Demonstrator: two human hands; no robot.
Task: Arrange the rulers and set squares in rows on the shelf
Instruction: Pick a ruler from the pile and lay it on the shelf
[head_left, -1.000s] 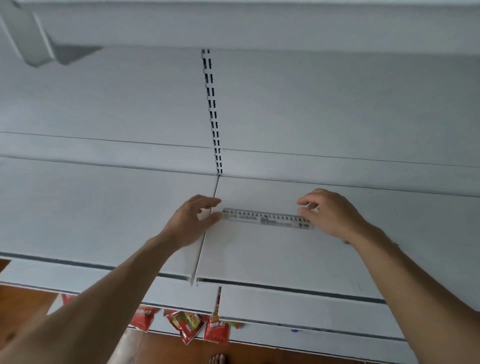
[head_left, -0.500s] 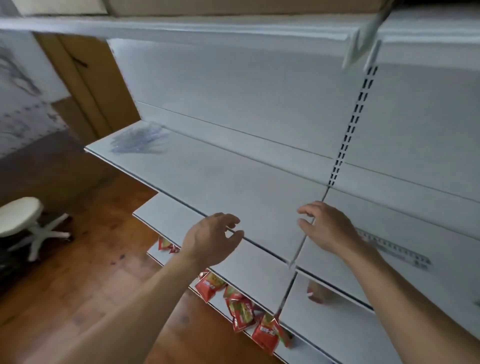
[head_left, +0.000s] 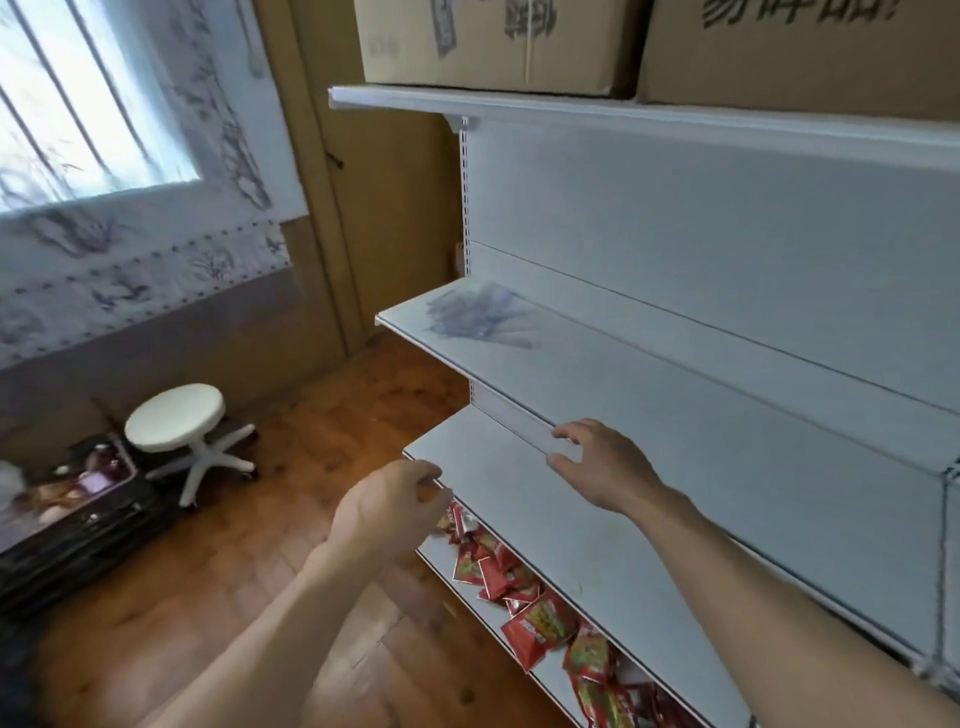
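A flat white painted-metal shelf (head_left: 597, 364) with a smooth matte top is running away to the right. At its far left end a loose pile of clear, bluish-tinted plastic rulers and set squares (head_left: 475, 317) is lying, the thin flat pieces overlapping at mixed angles. Blur is hiding their markings and their number.

The right hand (head_left: 605, 465) is hovering in front of the shelf's front lip, well apart from the pile, with its fingers relaxed, slightly spread and holding nothing. The left hand (head_left: 389, 506) is hanging lower, off the board below, with its fingers loosely curled and nothing showing in it.

Brown cardboard boxes (head_left: 493, 47) are sitting on the top board, and crinkly red foil snack packets (head_left: 540, 623) are lying on the bottom one.
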